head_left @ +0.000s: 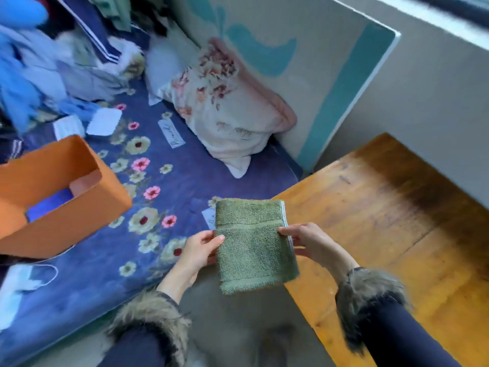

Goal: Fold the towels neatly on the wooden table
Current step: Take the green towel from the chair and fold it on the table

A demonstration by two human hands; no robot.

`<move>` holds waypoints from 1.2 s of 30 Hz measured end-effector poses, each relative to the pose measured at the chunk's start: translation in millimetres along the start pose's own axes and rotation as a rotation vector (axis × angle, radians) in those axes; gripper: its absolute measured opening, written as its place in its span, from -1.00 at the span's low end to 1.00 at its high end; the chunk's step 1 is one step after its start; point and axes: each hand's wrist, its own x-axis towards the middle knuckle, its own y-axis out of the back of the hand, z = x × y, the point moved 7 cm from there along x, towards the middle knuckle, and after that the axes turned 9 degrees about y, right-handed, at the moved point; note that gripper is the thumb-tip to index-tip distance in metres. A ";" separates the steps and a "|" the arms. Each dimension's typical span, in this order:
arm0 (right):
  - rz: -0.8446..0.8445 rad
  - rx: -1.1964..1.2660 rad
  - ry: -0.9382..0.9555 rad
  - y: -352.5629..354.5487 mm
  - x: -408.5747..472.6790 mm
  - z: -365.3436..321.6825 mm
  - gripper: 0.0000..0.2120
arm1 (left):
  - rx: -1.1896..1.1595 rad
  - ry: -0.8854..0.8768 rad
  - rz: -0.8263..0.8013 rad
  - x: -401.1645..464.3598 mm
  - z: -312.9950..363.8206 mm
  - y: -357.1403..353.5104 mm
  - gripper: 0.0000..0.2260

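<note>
— Gripped on both sides: folded green towel (254, 245) pinched by left hand (197, 254) at its nine o'clock edge, thumb (218, 238) on top, other fingers hidden beneath.

— And at three o'clock?

— Right hand (315, 243) there, fingertips (283, 230) curled onto the top face, clamping the layered edge. Pale blue showing along that same edge, between the layers.

— Resting on anything?

— Cannot tell for certain; seemingly held up in the air, between the blue floral bedspread (164, 186) at nine o'clock and the wooden table (397, 221) at three o'clock. Far corner just overlapping the table's near corner in view; contact impossible to judge.

— Shape of the towel?

— Rectangle, long side running twelve to six, woven band across the upper part, another near the six o'clock hem. Grey floor (238, 327) below it.

— Sleeves?

— Dark, with fur cuffs (370, 295) at both wrists.

— Around the rest?

— Orange box (60, 197), open on top, on the bedspread at nine o'clock. Pink floral pillow (230, 109) at twelve o'clock, leaning against a white and teal board (341, 83). Heap of blue clothes (29, 70), blurred, at ten o'clock. Face mask (23, 282) with ear loops at eight o'clock, lying on the bedspread.
</note>
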 end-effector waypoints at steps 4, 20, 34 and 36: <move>-0.155 -0.066 0.031 -127.5 5.4 -27.9 -0.93 | -0.129 -0.013 0.084 -21.3 -9.4 123.6 -0.93; -0.489 -0.316 0.099 -487.4 71.1 -116.9 -0.84 | -0.354 -0.045 0.404 -36.4 -7.5 453.0 -0.94; -0.427 -0.381 0.031 -646.0 288.8 -166.3 -0.91 | -0.257 0.152 0.627 154.8 60.2 609.5 -0.90; -0.426 -0.428 0.000 -658.6 316.0 -148.3 -0.90 | -0.226 0.223 0.679 181.5 48.0 617.8 -0.84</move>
